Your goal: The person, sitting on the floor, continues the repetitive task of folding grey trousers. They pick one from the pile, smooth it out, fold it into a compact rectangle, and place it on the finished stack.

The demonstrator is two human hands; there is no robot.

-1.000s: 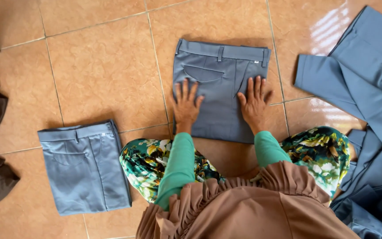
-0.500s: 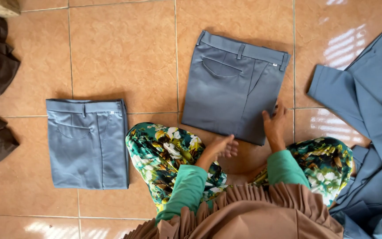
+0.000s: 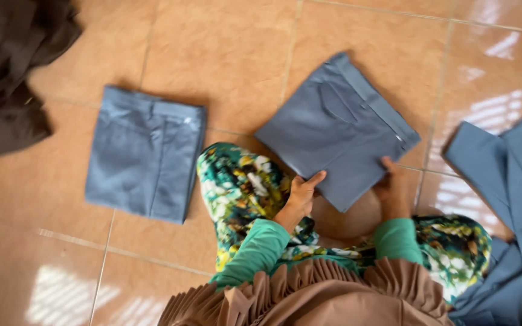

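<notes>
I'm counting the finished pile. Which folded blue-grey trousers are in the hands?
The tilted folded trousers right of centre, gripped by both hands; the other folded pair lies untouched, left.

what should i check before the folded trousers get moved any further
1. Both hands on the folded trousers: ok, left hand and right hand grip the near edge.
2. Fold intact: ok, flat and square.
3. Lifted off the floor: cannot tell.
4. Second folded pair lies apart: ok.
5. Unfolded blue cloth not touching: ok.
6. Dark cloth out of the way: ok.
</notes>
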